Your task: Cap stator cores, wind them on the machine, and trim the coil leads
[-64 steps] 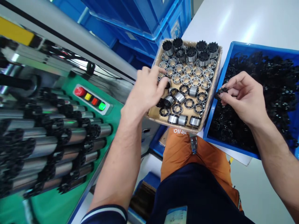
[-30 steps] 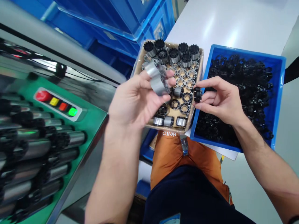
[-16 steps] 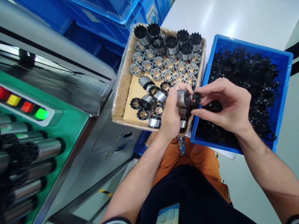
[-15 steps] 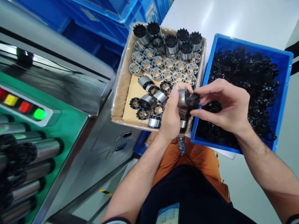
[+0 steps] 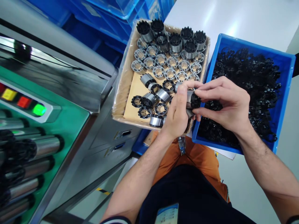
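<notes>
My left hand is wrapped round a silver metal cylinder over the front right corner of the cardboard box. On the cylinder's right end sits a black toothed cap, which my right hand pinches between thumb and fingers. The cap lies against the metal. Several silver cores stand in rows in the box, some at the back with black caps on top. Other capped cores lie loosely near the box's front. Black plastic parts fill the blue bin on the right.
At the left, a green machine panel carries coloured buttons and several metal cylinders with black ends. Blue crates stand behind the box. The white table extends behind the bin.
The black cap has moved left against the cylinder's end, where a gap showed before. My left hand and the cylinder have shifted slightly right.
</notes>
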`<state>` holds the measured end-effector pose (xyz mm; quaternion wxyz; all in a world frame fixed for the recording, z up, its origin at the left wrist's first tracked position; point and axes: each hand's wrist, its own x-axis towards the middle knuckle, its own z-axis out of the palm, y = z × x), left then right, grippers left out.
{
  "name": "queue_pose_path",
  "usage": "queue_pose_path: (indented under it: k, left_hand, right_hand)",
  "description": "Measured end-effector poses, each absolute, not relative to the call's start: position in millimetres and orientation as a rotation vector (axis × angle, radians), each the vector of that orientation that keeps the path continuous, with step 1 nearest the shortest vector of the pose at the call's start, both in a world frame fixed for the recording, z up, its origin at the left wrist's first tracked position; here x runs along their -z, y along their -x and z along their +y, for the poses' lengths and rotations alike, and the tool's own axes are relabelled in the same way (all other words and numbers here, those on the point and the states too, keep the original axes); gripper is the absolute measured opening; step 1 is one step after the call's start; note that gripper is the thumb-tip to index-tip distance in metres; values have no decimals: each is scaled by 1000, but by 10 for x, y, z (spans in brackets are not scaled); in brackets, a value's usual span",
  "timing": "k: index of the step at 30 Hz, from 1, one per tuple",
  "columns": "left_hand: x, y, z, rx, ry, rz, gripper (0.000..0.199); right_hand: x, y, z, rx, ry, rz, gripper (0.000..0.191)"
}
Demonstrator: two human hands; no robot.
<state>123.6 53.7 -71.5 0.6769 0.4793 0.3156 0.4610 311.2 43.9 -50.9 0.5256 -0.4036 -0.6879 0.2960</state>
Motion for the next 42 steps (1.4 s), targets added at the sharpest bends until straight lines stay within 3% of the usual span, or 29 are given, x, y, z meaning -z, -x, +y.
queue_pose_path:
  k: [4, 10, 13, 16, 21, 27, 31, 36, 42]
  left_hand:
    - [766, -1188, 531, -992, -1138, 674, 57]
    - [844, -1177, 557, -1007, -1168, 601, 68]
    - [908, -1218, 600, -1150, -1186, 539, 79]
    - [984, -1269, 639, -1332, -1171, 472, 77]
    - [1031, -1331, 664, -1410, -1103, 439, 68]
    - [974, -1358, 637, -1447, -1173, 483, 68]
    - [875, -1304, 622, -1329, -1052, 486, 63]
    - [902, -1309, 639, -1355, -959, 517, 52]
    - [937, -1347, 593, -1355, -1105, 625, 71]
  right_hand:
    - [535, -3110, 442, -738, 900, -1649, 52]
    - [400, -3234, 460, -721, 958, -1751, 39]
    - [282, -3512, 530, -597, 1237, -1649, 21]
    - [261, -3775, 603, -399, 1652, -1715, 7]
    - [425, -3768, 635, -473, 2128, -2201, 24]
    - [451, -3553, 582, -303, 2180, -2226, 58]
    - [457, -3485, 590, -326, 2181, -2285, 23]
    - [541, -3438, 632, -350, 2218, -2277, 33]
    - [464, -3611, 627, -360, 1999, -2038, 6]
